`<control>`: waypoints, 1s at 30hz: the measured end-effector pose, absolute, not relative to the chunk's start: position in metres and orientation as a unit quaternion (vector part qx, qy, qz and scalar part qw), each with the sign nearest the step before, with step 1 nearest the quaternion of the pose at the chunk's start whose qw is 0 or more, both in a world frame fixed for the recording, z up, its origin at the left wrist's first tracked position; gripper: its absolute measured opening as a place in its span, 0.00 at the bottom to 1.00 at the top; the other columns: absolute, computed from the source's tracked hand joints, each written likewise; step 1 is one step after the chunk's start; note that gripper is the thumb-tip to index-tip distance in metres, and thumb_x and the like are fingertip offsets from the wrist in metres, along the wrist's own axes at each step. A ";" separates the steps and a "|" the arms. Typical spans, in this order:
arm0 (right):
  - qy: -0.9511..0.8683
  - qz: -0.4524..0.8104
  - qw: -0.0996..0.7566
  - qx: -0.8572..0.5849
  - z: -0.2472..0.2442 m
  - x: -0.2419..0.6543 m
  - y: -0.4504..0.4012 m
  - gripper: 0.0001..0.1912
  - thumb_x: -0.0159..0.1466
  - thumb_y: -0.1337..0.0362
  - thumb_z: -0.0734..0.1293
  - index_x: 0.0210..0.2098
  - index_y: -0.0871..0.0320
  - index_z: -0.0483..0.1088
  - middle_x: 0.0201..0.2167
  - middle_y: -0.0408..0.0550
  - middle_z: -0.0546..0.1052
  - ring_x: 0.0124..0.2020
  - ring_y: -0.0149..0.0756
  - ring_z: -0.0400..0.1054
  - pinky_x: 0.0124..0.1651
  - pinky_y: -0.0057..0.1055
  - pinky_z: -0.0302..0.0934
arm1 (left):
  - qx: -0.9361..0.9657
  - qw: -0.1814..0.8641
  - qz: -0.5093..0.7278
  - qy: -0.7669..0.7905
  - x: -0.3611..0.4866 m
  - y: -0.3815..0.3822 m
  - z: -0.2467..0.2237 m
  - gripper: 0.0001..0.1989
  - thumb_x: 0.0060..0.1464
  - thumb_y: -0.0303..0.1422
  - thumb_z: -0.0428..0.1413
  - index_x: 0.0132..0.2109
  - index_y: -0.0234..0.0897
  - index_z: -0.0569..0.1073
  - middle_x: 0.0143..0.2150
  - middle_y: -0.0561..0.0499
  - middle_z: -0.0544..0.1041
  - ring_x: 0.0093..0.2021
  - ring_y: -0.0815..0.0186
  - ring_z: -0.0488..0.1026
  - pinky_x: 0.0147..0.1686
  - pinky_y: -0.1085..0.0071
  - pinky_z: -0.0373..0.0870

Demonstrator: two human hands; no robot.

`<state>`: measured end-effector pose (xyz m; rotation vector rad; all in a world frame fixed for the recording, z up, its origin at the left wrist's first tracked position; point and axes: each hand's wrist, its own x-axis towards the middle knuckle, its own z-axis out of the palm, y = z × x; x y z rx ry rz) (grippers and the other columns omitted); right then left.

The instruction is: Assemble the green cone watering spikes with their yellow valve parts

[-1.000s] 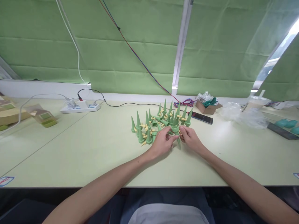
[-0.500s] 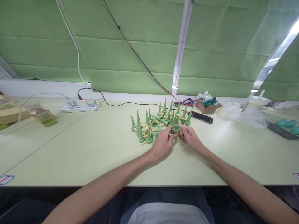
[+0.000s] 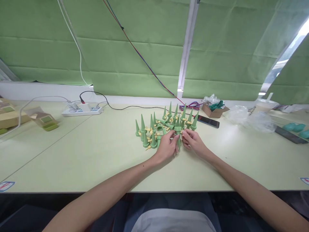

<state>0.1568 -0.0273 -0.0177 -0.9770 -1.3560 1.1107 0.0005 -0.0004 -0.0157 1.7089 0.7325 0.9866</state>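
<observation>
And there, green conical plastic spikes (image 3: pixel 152 122) cluster on the pale flat table (image 3: pixel 96 154): white oblong power strip (image 3: pixel 83 111) left, brown boxy cardboard carton (image 3: pixel 217 113) behind right!

Smooth, matt plastic held spike (image 3: pixel 178 129)

Held spike (image 3: pixel 178 129): green, one plain tone. Standing spikes (image 3: pixel 142 124): same green. Small taps (image 3: pixel 149 129) among them: pale yellow. Table (image 3: pixel 96 161): pale yellow-green, unpatterned apart from a thin dark seam line. Sticker (image 3: pixel 6 186) at its left front edge: white, blue border, red mark. Blinds (image 3: pixel 135 64): mid green, faint horizontal crease lines. Hanging wires (image 3: pixel 145 62): red and blue. Power strip (image 3: pixel 83 111): white with blue patches. Long cable (image 3: pixel 135 107): black. Box (image 3: pixel 217 112): brown; foil (image 3: pixel 210 100) in it silver, crumpled piece (image 3: pixel 217 105) dark green. Phone (image 3: pixel 208 121): black. Shirt (image 3: pixel 173 220): whitish, plain.
</observation>
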 end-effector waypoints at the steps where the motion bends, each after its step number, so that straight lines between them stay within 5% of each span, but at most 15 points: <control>1: -0.570 0.469 0.536 -0.409 -0.018 0.157 -0.027 0.24 0.64 0.44 0.66 0.27 0.55 0.57 0.17 0.31 0.50 0.15 0.22 0.44 0.16 0.23 0.43 | 0.705 0.501 0.403 0.300 0.000 0.000 -0.015 0.16 0.63 0.44 0.50 0.32 0.41 0.59 0.17 0.58 0.66 0.14 0.68 0.65 0.15 0.73 0.60; 13: -0.598 0.441 0.526 -0.414 -0.020 0.163 -0.025 0.23 0.65 0.45 0.65 0.27 0.56 0.58 0.18 0.32 0.52 0.15 0.22 0.44 0.18 0.25 0.40 | 0.688 0.558 0.368 0.283 -0.001 0.000 -0.008 0.19 0.61 0.49 0.52 0.32 0.39 0.62 0.14 0.57 0.67 0.13 0.69 0.63 0.15 0.73 0.60; 24: -0.740 0.146 0.430 -0.496 -0.021 0.177 -0.023 0.18 0.70 0.53 0.59 0.28 0.57 0.64 0.20 0.38 0.60 0.22 0.30 0.52 0.27 0.29 0.47 | 0.594 0.674 0.332 0.287 -0.002 0.002 -0.003 0.17 0.58 0.43 0.57 0.31 0.33 0.68 0.18 0.55 0.69 0.14 0.76 0.61 0.15 0.77 0.57; 30: -0.733 0.162 0.432 -0.499 -0.018 0.176 -0.024 0.19 0.69 0.51 0.60 0.27 0.56 0.64 0.18 0.37 0.58 0.21 0.30 0.50 0.26 0.29 0.45 | 0.599 0.680 0.321 0.276 -0.003 0.005 -0.004 0.18 0.57 0.45 0.58 0.33 0.33 0.69 0.16 0.56 0.67 0.14 0.76 0.59 0.15 0.77 0.55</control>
